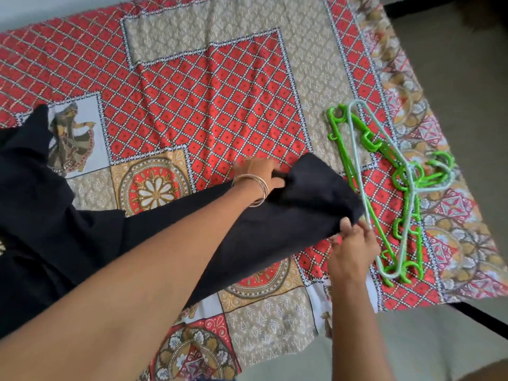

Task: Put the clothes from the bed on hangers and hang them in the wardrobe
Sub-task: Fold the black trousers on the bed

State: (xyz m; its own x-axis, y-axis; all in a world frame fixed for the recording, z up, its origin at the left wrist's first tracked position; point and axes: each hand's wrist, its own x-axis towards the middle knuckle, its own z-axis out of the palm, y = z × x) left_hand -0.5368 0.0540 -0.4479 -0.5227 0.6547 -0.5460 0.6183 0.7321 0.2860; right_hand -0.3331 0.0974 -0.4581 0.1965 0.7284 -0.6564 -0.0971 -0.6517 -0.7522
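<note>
Black cloth garment [302,204] lay gripped at one end by both hands: left hand [264,174] clutched its far corner, right hand [351,243] pinched the near corner. Just beyond the right hand's pinch lay bright green plastic hangers [406,188].

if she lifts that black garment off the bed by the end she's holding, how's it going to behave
The black garment will probably flop: it already drapes and folds across the bedspread. It looks long, trailing to the left edge, so the far end would likely drag. The left hand and right hand pinch it easily, suggesting thin, light cloth.
</note>
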